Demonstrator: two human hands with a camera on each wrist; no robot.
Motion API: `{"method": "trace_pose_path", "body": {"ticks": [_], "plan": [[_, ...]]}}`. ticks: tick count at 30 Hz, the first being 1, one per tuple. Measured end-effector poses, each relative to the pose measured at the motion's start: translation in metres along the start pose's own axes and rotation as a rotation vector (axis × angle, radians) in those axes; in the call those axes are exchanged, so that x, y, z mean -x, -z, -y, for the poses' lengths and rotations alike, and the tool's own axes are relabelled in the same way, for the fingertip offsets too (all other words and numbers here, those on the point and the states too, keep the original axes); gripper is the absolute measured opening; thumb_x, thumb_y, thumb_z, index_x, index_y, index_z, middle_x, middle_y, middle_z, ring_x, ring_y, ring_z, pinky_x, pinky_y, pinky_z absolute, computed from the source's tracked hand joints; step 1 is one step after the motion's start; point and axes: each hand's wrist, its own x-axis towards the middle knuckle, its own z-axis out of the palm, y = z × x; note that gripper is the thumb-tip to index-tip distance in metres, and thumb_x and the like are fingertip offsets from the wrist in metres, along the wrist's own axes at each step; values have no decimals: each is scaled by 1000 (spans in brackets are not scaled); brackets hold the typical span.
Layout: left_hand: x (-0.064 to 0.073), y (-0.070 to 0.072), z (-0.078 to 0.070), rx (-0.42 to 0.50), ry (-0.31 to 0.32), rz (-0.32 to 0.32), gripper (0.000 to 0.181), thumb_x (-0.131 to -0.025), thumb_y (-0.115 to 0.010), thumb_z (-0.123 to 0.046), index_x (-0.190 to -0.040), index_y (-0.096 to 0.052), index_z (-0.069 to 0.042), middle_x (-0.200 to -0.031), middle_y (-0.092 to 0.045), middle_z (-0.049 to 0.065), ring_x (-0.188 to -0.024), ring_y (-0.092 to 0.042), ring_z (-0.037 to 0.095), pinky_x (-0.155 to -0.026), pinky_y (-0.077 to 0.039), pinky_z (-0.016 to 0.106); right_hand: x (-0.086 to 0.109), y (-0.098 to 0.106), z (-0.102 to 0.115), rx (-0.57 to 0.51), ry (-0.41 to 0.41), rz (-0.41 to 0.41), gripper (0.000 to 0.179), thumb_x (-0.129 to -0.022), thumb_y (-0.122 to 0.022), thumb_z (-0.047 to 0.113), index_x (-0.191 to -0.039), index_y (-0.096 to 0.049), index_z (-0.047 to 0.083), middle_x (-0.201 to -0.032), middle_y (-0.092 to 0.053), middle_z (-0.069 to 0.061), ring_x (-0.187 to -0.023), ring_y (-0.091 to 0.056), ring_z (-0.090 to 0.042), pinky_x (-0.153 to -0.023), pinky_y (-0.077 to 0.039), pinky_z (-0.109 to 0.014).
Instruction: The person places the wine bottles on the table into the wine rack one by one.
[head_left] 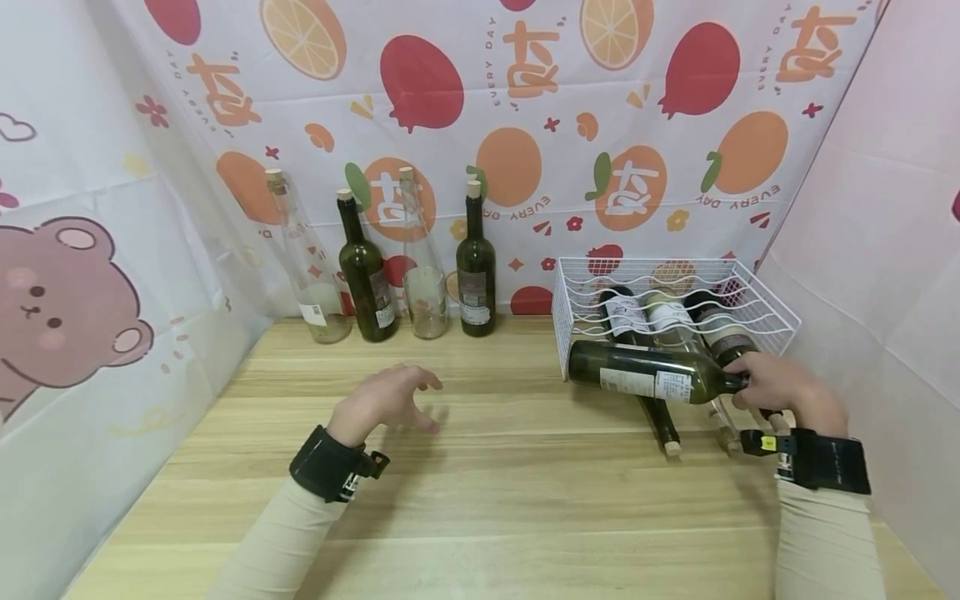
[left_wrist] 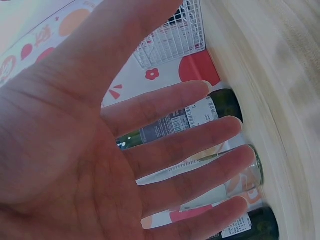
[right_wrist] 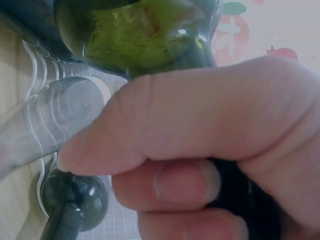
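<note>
My right hand (head_left: pixel 787 390) grips the neck of a dark green wine bottle (head_left: pixel 637 372), which lies sideways across the front of a white wire rack (head_left: pixel 559 304). Its labelled base points left. The right wrist view shows the thumb and curled fingers (right_wrist: pixel 185 182) around the neck, beside the bottle's green shoulder (right_wrist: pixel 145 37). Over the table, my left hand (head_left: pixel 382 402) is held with fingers apart and nothing in it. In the left wrist view its fingers (left_wrist: pixel 185 135) are spread, partly covering the standing bottles behind.
Inside the rack lie a dark bottle (head_left: pixel 660 421), a clear bottle (head_left: pixel 670 315) and another dark bottle (head_left: pixel 723 329), corked necks toward the front. Along the back wall stand two clear bottles (head_left: pixel 426 302) and two green bottles (head_left: pixel 476 283), all corked. A printed cloth (head_left: pixel 555 150) hangs behind.
</note>
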Motion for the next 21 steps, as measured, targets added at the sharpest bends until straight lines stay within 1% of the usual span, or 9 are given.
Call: {"method": "trace_pose_path", "body": {"ticks": [2, 5, 7, 9, 12, 14, 18, 21], "plan": [[0, 0, 0, -4, -1, 0, 68, -74, -92, -36, -132, -69, -11, -129, -71, 16, -119, -64, 36, -94, -55, 54, -1, -2, -1, -1, 10, 5, 57, -75, -75, 7, -125, -64, -16, -119, -69, -33, -91, -66, -30, -84, -59, -56], [1, 1, -1, -6, 2, 1, 68, -74, -92, -37, -132, -68, -11, -129, -71, 16, -119, -63, 36, -94, -55, 55, -2, -3, 0, -12, 11, 20, 58, -75, -76, 9, -126, -63, -16, -120, -68, -33, -98, -66, -34, -89, -57, -60], [1, 0, -1, -6, 5, 1, 68, -74, -92, -37, -133, -68, -11, -130, -70, 16, -120, -63, 36, -95, -55, 55, -3, -4, 1, -29, 1, 33, 56, -75, -75, 9, -125, -64, -14, -113, -70, -28, -94, -64, -31, -85, -58, -54], [2, 0, -2, -4, 6, -1, 68, -74, -92, -37, -133, -68, -11, -130, -70, 16, -120, -63, 37, -95, -55, 56, -4, -4, 2, -39, -6, 42, 55, -75, -75, 9, -124, -66, -12, -105, -70, -20, -88, -59, -26, -80, -56, -44], [1, 0, -2, -6, 6, -3, 69, -74, -92, -37, -133, -68, -11, -130, -70, 16, -120, -63, 37, -95, -54, 57, -4, -4, 5, -65, -5, 64, 48, -76, -75, 11, -120, -70, -7, -94, -65, -9, -82, -54, -21, -73, -48, -33], [1, 0, -1, -6, 4, -4, 69, -74, -92, -38, -133, -68, -11, -129, -70, 16, -120, -63, 37, -96, -54, 57, -4, -5, 7, -99, 2, 84, 41, -78, -76, 12, -116, -71, -4, -89, -63, -6, -76, -55, -18, -68, -48, -32], [0, -1, -1, -7, 3, -5, 69, -74, -92, -38, -133, -68, -11, -129, -71, 15, -120, -63, 37, -95, -54, 56, -5, -7, 14, -192, 0, 143, 25, -82, -76, 15, -104, -71, 3, -74, -55, 0, -57, -53, -14, -52, -49, -33], [0, -2, -1, -12, 4, -6, 69, -74, -92, -39, -132, -68, -12, -129, -71, 15, -120, -63, 37, -95, -55, 56, -7, -9, 19, -210, 3, 157, 17, -83, -77, 16, -94, -69, 6, -68, -50, 3, -53, -49, -11, -48, -46, -30]]}}
